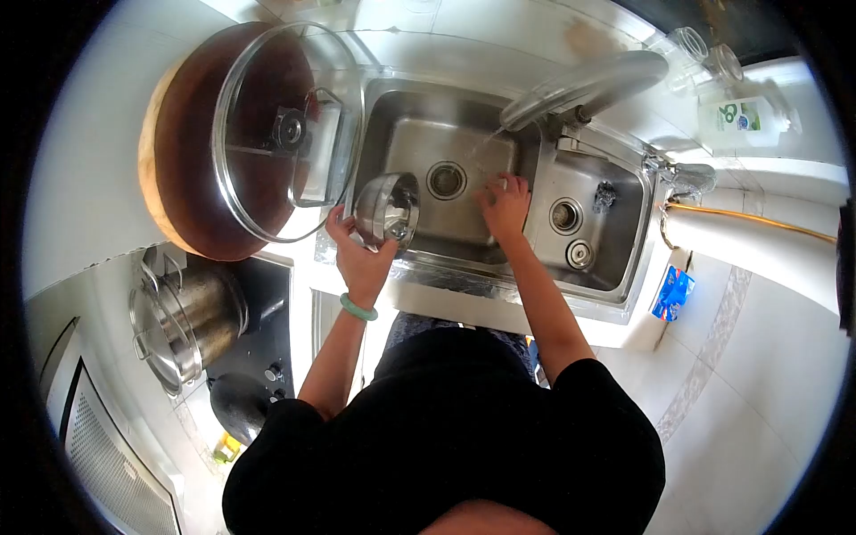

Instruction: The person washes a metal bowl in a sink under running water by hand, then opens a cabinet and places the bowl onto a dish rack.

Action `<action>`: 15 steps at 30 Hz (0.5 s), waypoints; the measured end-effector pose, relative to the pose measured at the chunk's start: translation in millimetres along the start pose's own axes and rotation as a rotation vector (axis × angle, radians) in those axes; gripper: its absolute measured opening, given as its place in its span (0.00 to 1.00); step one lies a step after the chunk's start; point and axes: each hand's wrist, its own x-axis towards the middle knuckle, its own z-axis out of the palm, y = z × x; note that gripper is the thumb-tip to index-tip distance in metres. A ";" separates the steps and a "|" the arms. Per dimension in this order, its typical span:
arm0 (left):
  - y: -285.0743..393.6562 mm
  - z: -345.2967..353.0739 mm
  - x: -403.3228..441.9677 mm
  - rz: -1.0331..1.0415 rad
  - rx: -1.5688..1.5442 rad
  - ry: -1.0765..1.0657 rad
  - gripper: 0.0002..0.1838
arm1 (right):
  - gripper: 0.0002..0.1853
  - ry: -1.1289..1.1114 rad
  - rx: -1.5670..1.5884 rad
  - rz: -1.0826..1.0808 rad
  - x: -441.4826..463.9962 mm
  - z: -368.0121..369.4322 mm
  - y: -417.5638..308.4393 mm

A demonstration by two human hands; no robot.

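My left hand grips a shiny metal bowl by its side, thumb near the rim. The bowl is tilted to the right over the left part of the large sink basin. My right hand is over the right side of that basin, fingers apart and slightly bent, holding nothing I can see. Above it arches the faucet, with a thin stream of water at its mouth. Between the bowl and my right hand lies a round drain.
A glass lid leans by a round wooden board at left. Below them, a steel pot stands on the stove. The smaller basin holds a dark scrubber. A white bottle and a blue packet are at right.
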 end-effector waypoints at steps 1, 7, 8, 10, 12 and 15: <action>-3.7 1.1 0.0 0.049 0.035 0.011 0.44 | 0.26 -0.002 0.002 -0.003 -0.2 7.5 0.6; 2.8 1.2 -0.1 -0.018 -0.001 0.003 0.44 | 0.25 0.015 -0.022 0.081 -4.9 53.1 8.7; 3.2 1.3 -0.2 -0.018 0.001 -0.007 0.44 | 0.24 -0.027 0.066 0.132 -4.9 57.1 8.5; -3.8 3.5 0.5 0.006 -0.040 -0.024 0.43 | 0.23 -0.060 0.149 0.193 -7.0 58.9 15.5; 1.6 3.6 0.7 -0.023 -0.143 -0.094 0.42 | 0.22 0.008 0.192 -0.063 -11.0 10.1 -1.4; -2.2 8.2 4.4 0.019 -0.208 -0.120 0.42 | 0.19 0.179 0.488 0.262 -15.9 -48.2 -13.0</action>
